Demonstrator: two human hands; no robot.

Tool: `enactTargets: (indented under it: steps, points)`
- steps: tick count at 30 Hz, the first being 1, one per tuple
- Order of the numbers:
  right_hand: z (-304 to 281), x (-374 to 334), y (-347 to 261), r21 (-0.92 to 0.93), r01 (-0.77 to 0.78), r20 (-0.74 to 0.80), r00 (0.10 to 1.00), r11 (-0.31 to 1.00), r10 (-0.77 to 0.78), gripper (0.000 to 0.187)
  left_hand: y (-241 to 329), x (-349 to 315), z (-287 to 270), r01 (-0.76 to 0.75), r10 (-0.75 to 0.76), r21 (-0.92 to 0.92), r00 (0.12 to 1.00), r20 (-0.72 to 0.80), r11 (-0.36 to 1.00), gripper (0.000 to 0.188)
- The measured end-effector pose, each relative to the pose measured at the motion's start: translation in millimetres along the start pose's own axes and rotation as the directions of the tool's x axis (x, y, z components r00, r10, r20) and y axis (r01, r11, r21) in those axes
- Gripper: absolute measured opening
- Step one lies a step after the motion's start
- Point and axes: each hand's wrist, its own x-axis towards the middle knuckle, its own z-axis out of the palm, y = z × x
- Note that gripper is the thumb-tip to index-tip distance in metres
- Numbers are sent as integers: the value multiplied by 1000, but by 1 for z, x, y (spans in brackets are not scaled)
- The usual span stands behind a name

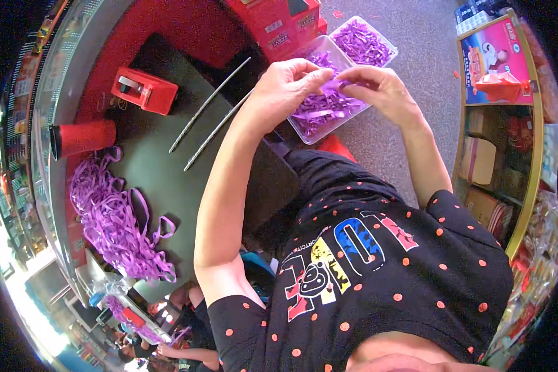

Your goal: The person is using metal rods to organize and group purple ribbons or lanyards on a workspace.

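My left hand (288,87) and my right hand (381,93) meet over a clear plastic tub (299,128). Both have thumb and fingers pinched, and a bit of purple strap (335,84) shows between the fingertips. How far the strap runs inside each grip is hidden. Short purple strap pieces (322,115) fill much of the tub below. Just beyond it sits a second clear tub (390,57), also with cut purple pieces in it.
A dark table (161,142) to the left bears a long tangled purple strap pile (121,217), two metal rods (211,104), a red tape dispenser (144,91) and a red cup (84,137). Red boxes (279,28) stand ahead. A glass cabinet (496,155) lies right. Another person's arm (192,354) shows lower left.
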Motion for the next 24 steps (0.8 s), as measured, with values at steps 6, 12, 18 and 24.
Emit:
enactTargets:
  steps: [6, 12, 18, 24]
  points:
    - [-8, 6, -11, -79, 47, -134, 989, 996, -57, 25, 10, 16, -19, -206, 167, 127, 951, 261, 970, 25]
    - [-10, 31, -14, -14, -85, -118, 990, 996, 83, 27, 12, 51, -51, -327, 263, 223, 925, 275, 918, 28]
    - [17, 80, -9, -119, -60, -104, 993, 991, 47, 31, 8, 56, -110, -353, 276, 316, 924, 263, 881, 33]
    - [57, 122, 26, 262, -210, 223, 963, 942, 153, 23, -11, 29, -142, -155, 135, 626, 988, 80, 764, 33]
